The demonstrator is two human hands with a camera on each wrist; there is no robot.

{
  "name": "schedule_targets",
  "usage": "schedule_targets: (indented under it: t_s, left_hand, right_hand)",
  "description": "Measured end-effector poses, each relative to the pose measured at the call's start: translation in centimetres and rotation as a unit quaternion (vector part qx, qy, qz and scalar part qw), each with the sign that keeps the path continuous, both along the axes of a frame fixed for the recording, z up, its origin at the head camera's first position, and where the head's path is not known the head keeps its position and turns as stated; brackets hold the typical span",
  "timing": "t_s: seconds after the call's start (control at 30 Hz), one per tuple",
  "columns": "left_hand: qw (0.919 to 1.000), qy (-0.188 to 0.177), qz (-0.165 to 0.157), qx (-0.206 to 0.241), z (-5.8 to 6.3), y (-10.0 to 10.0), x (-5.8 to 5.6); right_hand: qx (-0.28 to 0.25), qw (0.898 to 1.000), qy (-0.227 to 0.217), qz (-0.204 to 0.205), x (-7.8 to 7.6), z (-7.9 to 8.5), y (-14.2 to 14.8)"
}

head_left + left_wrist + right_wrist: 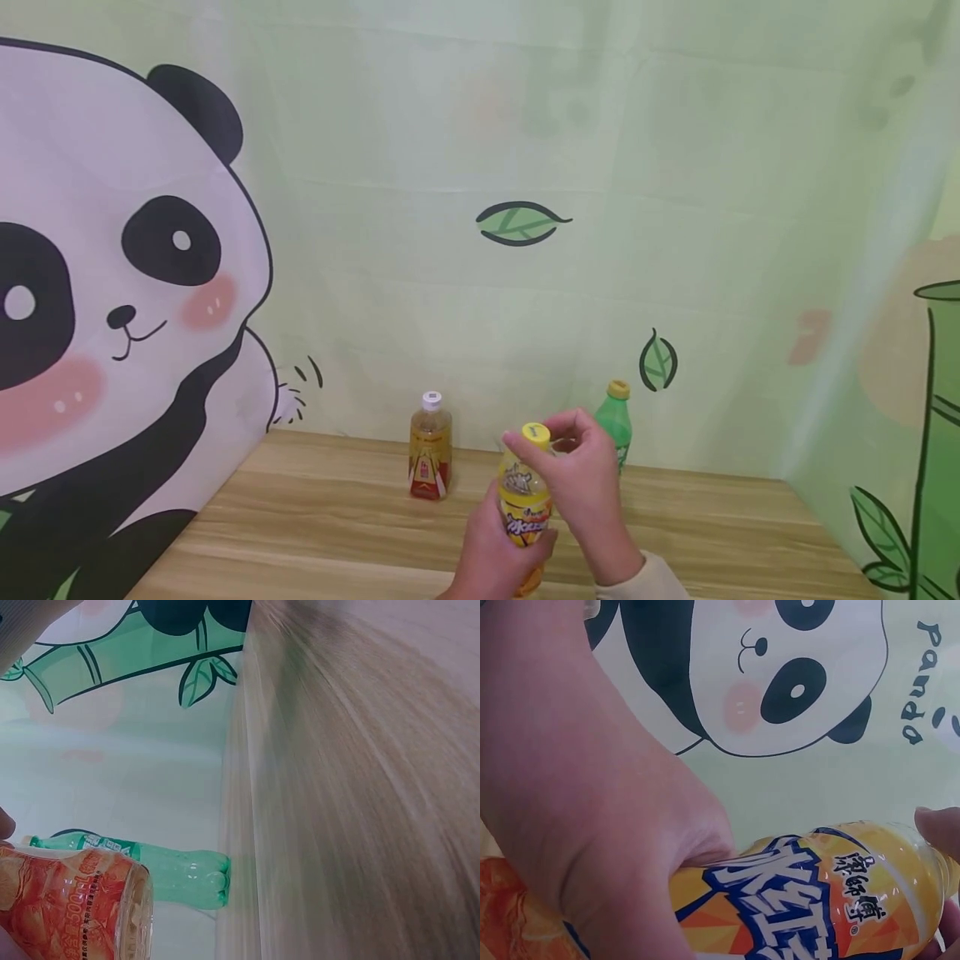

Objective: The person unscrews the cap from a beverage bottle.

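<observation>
A yellow-labelled iced tea bottle (525, 508) stands upright in front of me, its yellow cap (536, 432) on top. My left hand (495, 546) grips it round the lower body. Thumb and fingers of my right hand (588, 475) pinch about the cap, the thumb lying on the near side; the fingertips behind are partly hidden. In the left wrist view the bottle's orange lower part (67, 904) shows. The right wrist view has the label (787, 900) close up, with the left hand (622, 817) wrapped round it.
On the wooden table (315, 525), a bottle with a white cap and brown-red contents (431, 454) stands at the back left. A green bottle with a yellow cap (615, 417) is behind my right hand, partly covered. A panda-printed cloth (375, 250) hangs behind.
</observation>
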State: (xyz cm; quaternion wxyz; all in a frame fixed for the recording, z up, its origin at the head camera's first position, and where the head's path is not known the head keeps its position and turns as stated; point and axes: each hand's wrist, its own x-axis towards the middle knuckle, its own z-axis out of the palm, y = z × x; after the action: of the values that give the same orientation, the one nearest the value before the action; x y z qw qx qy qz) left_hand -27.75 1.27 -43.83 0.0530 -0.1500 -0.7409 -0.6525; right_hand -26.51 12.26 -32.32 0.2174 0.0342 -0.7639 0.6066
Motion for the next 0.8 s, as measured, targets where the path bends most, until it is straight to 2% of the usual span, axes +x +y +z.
schedule_targets:
  t_s: [0.27,0.57,0.8]
  left_hand:
    - [1.0,-0.001,0.002,-0.005,0.16,0.0,0.06]
    - [0.9998,-0.008,0.005,-0.016,0.12,0.08,-0.1]
    - [1.0,-0.002,0.0,-0.002,0.25,0.06,0.07]
  right_hand:
    - [-0.01,1.0,0.015,0.003,-0.02,0.03,0.22]
    - [-0.017,1.0,-0.002,0.008,0.04,0.14,0.46]
    - [-0.021,0.999,0.003,0.024,-0.21,-0.04,0.73]
